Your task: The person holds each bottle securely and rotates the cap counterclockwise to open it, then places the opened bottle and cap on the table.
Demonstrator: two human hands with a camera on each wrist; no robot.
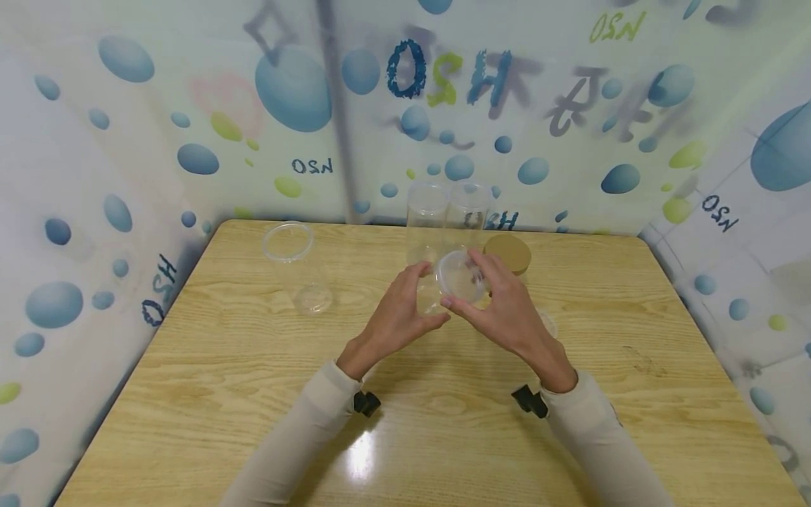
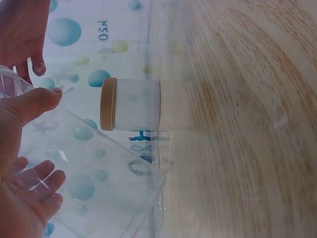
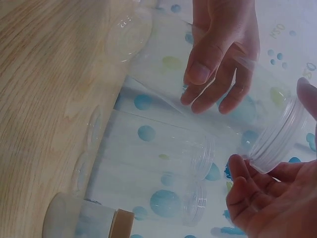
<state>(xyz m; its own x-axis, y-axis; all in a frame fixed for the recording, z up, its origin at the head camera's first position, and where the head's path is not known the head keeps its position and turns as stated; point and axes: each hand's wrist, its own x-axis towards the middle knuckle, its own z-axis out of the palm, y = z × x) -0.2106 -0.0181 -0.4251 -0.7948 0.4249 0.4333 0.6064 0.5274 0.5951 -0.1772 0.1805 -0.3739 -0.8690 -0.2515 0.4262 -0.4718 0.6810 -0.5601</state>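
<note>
A clear plastic jar (image 3: 223, 119) hangs tilted above the table between the two hands. My left hand (image 1: 395, 306) grips its transparent body, with the thumb (image 2: 42, 101) on the near side and the fingers behind. At the ridged round end (image 1: 462, 277), my right hand (image 1: 507, 310) holds the edge between its thumb and fingers. That end faces up toward the head camera and looks pale. In the right wrist view, the right fingers (image 3: 252, 191) curl under the ridged edge.
Two tall clear jars (image 1: 427, 211) stand side by side at the back. Beside them is a short frosted jar with a brown lid (image 1: 507, 253). Another clear jar (image 1: 288, 243) stands at the left. A clear round piece (image 1: 550, 324) lies partly hidden behind the right wrist.
</note>
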